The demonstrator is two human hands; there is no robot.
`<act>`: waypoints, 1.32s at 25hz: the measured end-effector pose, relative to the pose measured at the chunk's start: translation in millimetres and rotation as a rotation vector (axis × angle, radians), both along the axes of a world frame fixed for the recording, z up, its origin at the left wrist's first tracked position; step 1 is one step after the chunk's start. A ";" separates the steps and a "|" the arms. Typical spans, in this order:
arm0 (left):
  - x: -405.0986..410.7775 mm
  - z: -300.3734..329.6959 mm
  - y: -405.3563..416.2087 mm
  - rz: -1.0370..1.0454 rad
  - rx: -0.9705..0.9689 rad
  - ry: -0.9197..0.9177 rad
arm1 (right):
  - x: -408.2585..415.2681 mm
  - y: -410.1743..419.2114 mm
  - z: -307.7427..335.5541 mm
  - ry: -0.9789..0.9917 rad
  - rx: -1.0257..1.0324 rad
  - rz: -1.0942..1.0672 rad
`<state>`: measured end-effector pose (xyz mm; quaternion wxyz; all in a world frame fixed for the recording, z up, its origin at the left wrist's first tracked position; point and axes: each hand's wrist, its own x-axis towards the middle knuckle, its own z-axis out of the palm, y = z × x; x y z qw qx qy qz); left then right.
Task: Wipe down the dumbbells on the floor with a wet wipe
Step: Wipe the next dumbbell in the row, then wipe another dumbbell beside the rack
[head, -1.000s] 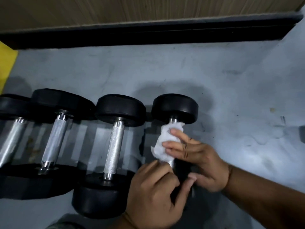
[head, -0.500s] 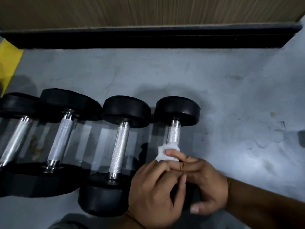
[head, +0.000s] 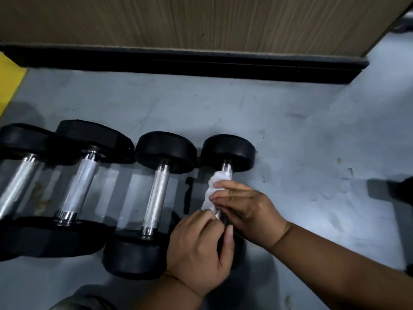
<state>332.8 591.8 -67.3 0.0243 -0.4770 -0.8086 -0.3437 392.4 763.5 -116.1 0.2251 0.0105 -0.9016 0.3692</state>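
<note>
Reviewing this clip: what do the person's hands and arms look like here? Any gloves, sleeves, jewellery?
Both hands are bare: no gloves, rings or watch show on the left hand or the right hand. The right forearm is bare up to the frame edge, with no sleeve in view. Fingernails are short and unpainted. A dark grey garment shows at the bottom edge.

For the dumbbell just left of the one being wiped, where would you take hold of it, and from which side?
Judging by its pose, grip the knurled steel handle of that dumbbell at mid-length, coming from above with the fingers wrapping across the bar. It lies flat on the floor, and the black heads at both ends are too broad to hold. The left hand is nearest.
</note>
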 end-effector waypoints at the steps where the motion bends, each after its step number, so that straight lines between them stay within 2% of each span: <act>1: -0.9 0.0 0.0 0.006 -0.005 -0.003 | -4.8 1.0 8.3 -0.020 0.016 -0.021; 4: -6.1 -1.6 -0.1 -0.017 -0.035 -0.011 | 4.5 7.4 39.0 -0.099 0.086 0.007; 6: -10.9 1.1 1.6 -0.052 -0.123 -0.031 | 37.3 22.0 70.9 -0.191 0.109 -0.016; 9: -9.4 26.4 9.3 -0.039 -0.412 0.026 | 112.0 48.8 131.5 -0.326 0.162 -0.174; 12: 2.6 58.1 9.4 -0.158 -0.774 0.010 | 184.3 57.8 193.5 -0.391 0.257 -0.302; 16: 23.0 97.9 -12.5 -0.315 -0.985 0.024 | 266.9 36.6 279.5 -0.471 0.261 -0.635; 18: 26.7 112.6 -18.4 -0.366 -0.985 0.066 | 296.6 23.9 308.7 -0.498 0.253 -0.774; 20: 32.8 119.0 -23.6 -0.390 -0.957 0.124 | 317.5 17.3 325.3 -0.529 0.242 -0.823; 24: 55.7 118.6 -6.7 -0.460 -0.765 0.196 | 346.9 21.9 308.0 -0.506 0.166 -0.884; 25: 65.6 118.2 3.6 -0.462 -0.741 0.140 | 349.5 29.0 296.2 -0.486 0.110 -0.915; 28: 118.5 120.5 43.2 -0.505 -0.504 -0.084 | 348.7 47.3 258.0 -0.440 -0.051 -0.991; 33: 206.0 108.4 137.5 -0.621 -0.223 -0.493 | 338.8 66.5 183.4 -0.347 -0.382 -0.974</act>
